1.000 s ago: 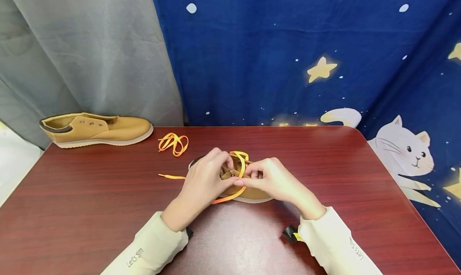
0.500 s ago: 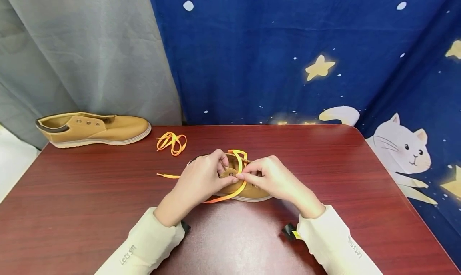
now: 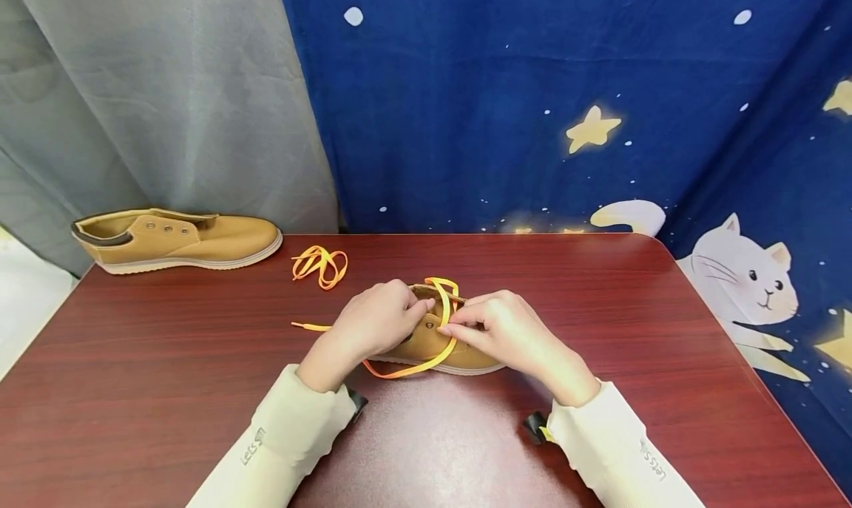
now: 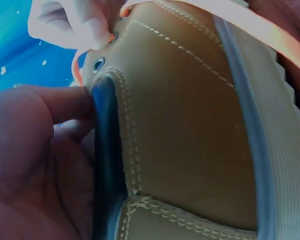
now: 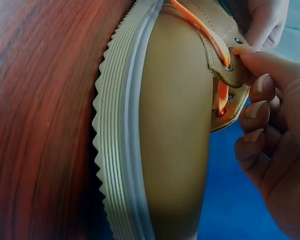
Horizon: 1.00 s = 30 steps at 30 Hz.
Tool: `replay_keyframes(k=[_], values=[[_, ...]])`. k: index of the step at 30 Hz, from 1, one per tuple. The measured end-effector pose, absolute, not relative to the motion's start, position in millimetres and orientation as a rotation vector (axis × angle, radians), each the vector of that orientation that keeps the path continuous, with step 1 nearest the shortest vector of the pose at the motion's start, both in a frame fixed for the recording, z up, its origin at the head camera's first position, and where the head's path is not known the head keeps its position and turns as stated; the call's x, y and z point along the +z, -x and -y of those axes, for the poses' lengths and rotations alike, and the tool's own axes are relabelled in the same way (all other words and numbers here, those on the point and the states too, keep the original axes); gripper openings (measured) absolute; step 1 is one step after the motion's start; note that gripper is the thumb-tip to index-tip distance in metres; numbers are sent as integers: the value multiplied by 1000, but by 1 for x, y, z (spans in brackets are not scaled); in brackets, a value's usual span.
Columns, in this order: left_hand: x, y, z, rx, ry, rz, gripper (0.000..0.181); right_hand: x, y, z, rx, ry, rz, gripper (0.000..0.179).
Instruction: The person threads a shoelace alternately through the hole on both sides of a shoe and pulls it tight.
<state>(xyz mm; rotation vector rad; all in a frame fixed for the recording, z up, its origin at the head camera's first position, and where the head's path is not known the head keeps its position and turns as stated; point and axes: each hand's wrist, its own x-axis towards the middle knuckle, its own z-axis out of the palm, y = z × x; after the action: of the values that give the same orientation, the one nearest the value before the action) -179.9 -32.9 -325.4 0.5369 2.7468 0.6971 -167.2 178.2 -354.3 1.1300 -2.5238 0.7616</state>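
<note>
A tan shoe (image 3: 466, 356) with a pale ridged sole stands on the table, partly covered by both hands. An orange-yellow shoelace (image 3: 416, 369) runs through its front eyelets and loops over the side. My left hand (image 3: 373, 319) holds the shoe's edge by the dark collar (image 4: 107, 135), close to the top eyelet (image 4: 99, 64); some of its fingers are hidden inside. With thumb and fingers my right hand (image 3: 512, 334) pinches the lace at the middle eyelet of the flap (image 5: 224, 67), where a bit of orange shows beside the thumb.
Another tan shoe (image 3: 220, 242), unlaced, stands at the table's back left. Near it lies a bundled orange shoelace (image 3: 321, 265). One loose lace end (image 3: 309, 326) extends left of the worked shoe. Grey and blue curtains (image 3: 466, 123) hang behind the table (image 3: 166, 390).
My left hand has drawn back leftward from the right fingertips, uncovering more of the flap and its eyelet. The right hand stays nearly in place at the lace.
</note>
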Motion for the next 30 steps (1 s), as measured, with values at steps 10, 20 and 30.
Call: replay_keyframes(k=[10,20,30], values=[[-325,183,41,841,-798,-2502,47,-356,169,-180,660,-1218,2400,6],[-327,184,36,988,-671,-2511,21,-354,167,-179,675,-1204,2428,5],[-330,182,34,1080,-574,-2530,13,-341,168,-195,1015,-1057,2706,9]])
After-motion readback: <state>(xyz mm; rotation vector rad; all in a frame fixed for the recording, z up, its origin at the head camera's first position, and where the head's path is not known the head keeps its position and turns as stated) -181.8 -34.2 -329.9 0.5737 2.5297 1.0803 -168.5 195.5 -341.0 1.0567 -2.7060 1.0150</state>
